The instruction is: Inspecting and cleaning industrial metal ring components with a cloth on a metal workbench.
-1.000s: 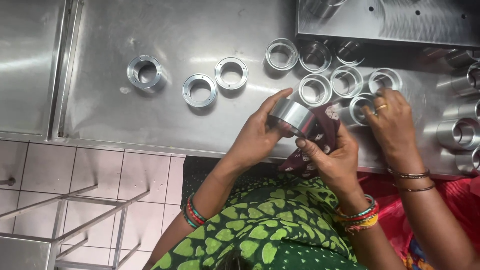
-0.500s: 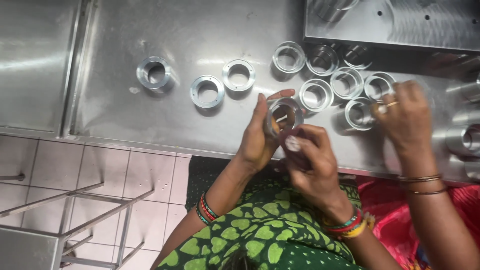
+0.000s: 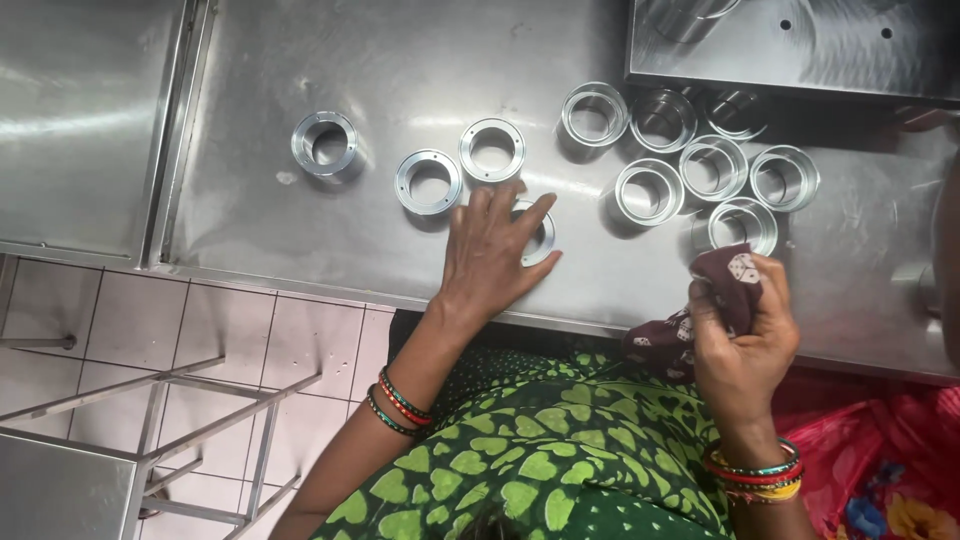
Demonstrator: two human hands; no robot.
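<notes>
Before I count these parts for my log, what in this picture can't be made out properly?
- Head view: metal ring under the left hand, mostly covered by the fingers.
- Dark cloth bunched in the right hand; its lower part is hidden behind the hand.
- Rings at the raised steel block, in its shadow.
- Right edge: blurred object cut off.

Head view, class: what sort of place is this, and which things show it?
Probably a metalworking workshop: machined metal rings lie grouped on a steel worktable, and the right hand holds a wiping cloth.
</notes>
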